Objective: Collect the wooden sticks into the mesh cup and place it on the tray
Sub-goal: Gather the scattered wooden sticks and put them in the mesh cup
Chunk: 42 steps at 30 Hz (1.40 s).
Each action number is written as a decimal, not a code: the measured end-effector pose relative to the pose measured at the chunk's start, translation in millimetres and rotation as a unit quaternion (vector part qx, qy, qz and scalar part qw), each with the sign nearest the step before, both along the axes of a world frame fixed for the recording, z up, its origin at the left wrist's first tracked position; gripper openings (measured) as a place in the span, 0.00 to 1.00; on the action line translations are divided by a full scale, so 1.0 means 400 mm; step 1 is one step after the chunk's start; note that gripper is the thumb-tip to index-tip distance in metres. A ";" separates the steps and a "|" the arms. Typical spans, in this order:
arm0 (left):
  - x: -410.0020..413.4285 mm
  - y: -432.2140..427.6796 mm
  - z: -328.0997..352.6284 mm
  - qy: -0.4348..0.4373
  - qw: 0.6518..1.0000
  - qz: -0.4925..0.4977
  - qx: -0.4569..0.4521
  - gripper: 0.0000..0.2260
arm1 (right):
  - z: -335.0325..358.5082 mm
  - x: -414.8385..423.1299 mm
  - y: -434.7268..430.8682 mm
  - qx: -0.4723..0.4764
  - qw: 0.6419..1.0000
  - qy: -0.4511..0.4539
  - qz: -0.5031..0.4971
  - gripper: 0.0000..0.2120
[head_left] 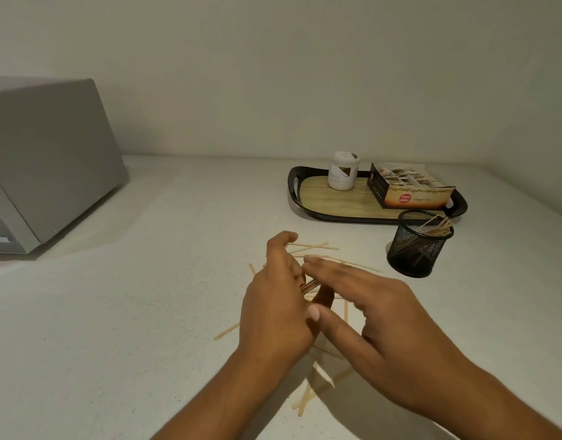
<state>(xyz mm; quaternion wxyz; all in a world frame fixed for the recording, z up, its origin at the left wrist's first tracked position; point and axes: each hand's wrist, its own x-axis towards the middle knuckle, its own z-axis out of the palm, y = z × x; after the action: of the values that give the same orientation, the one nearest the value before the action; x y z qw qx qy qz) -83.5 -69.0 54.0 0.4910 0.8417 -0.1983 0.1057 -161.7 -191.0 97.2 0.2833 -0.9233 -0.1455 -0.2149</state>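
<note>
Several thin wooden sticks lie scattered on the white counter around and under my hands. My left hand is curled around a small bundle of sticks. My right hand hovers just beside it, fingers stretched flat over the bundle and holding nothing. The black mesh cup stands upright on the counter to the right, with a few sticks leaning inside it. Behind the cup lies the black-rimmed tray with a wood-look floor.
A white jar and an open box of sachets stand on the tray. A grey appliance fills the far left. The wall runs right behind the tray.
</note>
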 end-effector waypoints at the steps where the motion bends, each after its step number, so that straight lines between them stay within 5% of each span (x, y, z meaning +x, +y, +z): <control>1: 0.000 0.002 0.000 -0.012 1.000 -0.004 0.022 0.42 | 0.002 0.002 -0.001 0.020 1.000 -0.009 -0.009 0.20; 6: -0.010 0.003 0.005 -0.062 0.992 -0.064 0.094 0.54 | 0.008 0.010 -0.017 0.082 0.996 0.008 -0.027 0.07; 17: 0.032 0.007 -0.042 -0.017 0.995 -0.057 0.080 0.49 | 0.061 0.010 -0.180 0.167 0.972 0.083 -0.145 0.11; 23: 0.046 0.016 -0.074 0.006 0.993 -0.040 0.107 0.42 | 0.141 0.052 -0.371 0.090 0.941 -0.027 -0.324 0.09; 29: 0.058 0.008 -0.068 0.012 0.992 -0.040 0.121 0.36 | 0.147 0.161 -0.488 0.032 0.923 -0.018 -0.383 0.08; 35: 0.071 0.026 -0.061 0.018 0.991 -0.043 0.123 0.31 | 0.079 0.258 -0.513 -0.097 0.929 0.178 -0.310 0.06; 39: 0.095 0.070 -0.070 0.017 0.992 -0.026 0.125 0.25 | 0.093 0.253 -0.495 0.024 0.939 0.014 -0.342 0.03; 42: 0.118 0.100 -0.083 0.027 0.984 -0.052 0.169 0.19 | 0.065 0.232 -0.413 0.023 0.952 -0.011 -0.306 0.03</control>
<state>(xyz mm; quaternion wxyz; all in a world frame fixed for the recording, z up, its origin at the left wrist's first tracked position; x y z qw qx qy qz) -36.2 -28.8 20.7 0.3519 0.9037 -0.2429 0.0221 -68.8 -356.1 123.3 0.2238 -0.9141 0.1464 -0.3049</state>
